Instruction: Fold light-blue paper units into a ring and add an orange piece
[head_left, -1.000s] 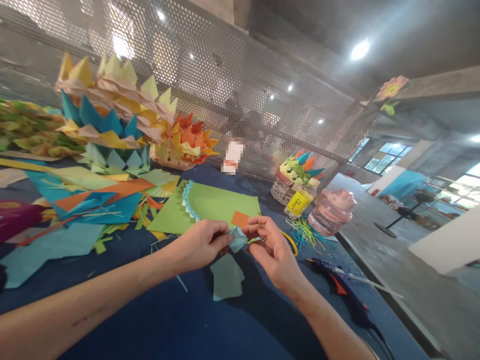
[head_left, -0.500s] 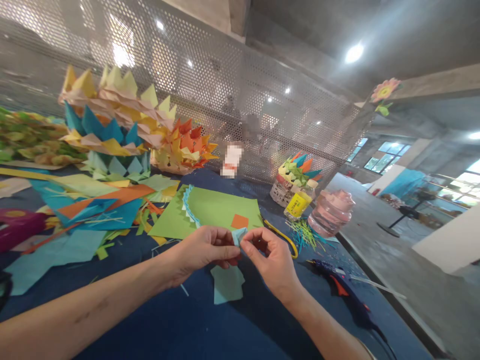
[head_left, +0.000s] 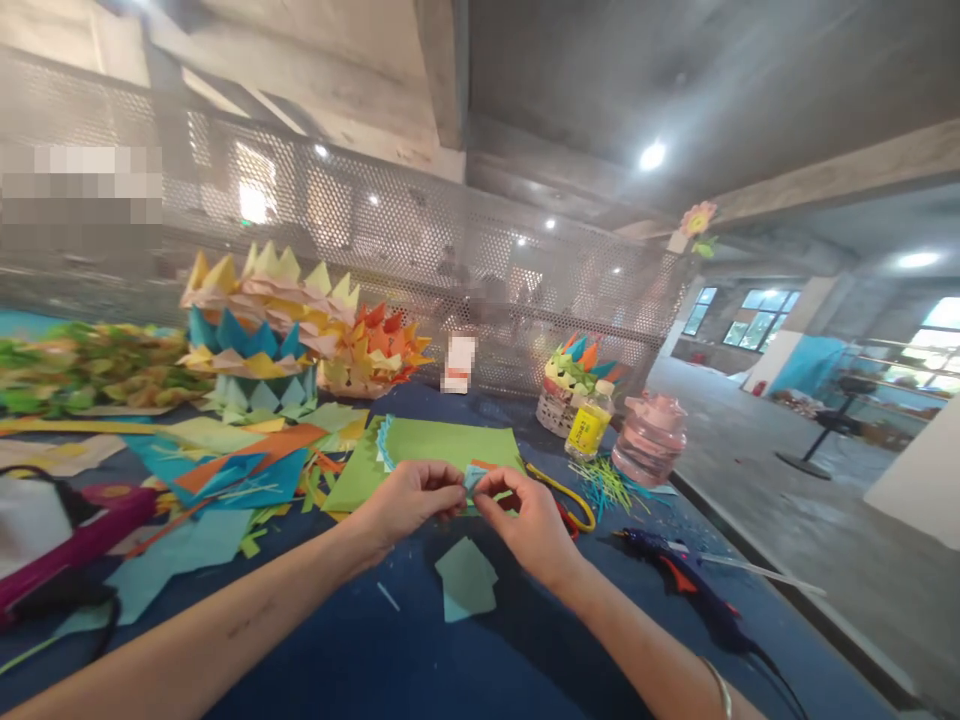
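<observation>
Just above the near edge of the green sheet (head_left: 450,440), we find the small folded light-blue paper (head_left: 472,480), raised over the dark blue tabletop (head_left: 322,650) between two bare hands. The left hand (head_left: 421,497) pinches its left side, thumb against forefinger; the right hand (head_left: 523,515) grips the right side in a similarly narrow pinch. The fingers hide much of the paper, so we cannot tell its full folded form. Directly behind it we note an orange paper square (head_left: 486,464), partly covered, and, at the sheet's left, a curved blue-and-white toothed strip (head_left: 385,440). Nearer to us, below the hands, lie overlapping pale green-blue papers (head_left: 466,582). Just beyond the right hand we see yellow-handled scissors (head_left: 579,495); farther right, a dark blue glue gun (head_left: 697,585) lies on its side. Behind these stand a yellow-labelled bottle (head_left: 589,428) and a pink translucent bottle (head_left: 649,440), side by side.
</observation>
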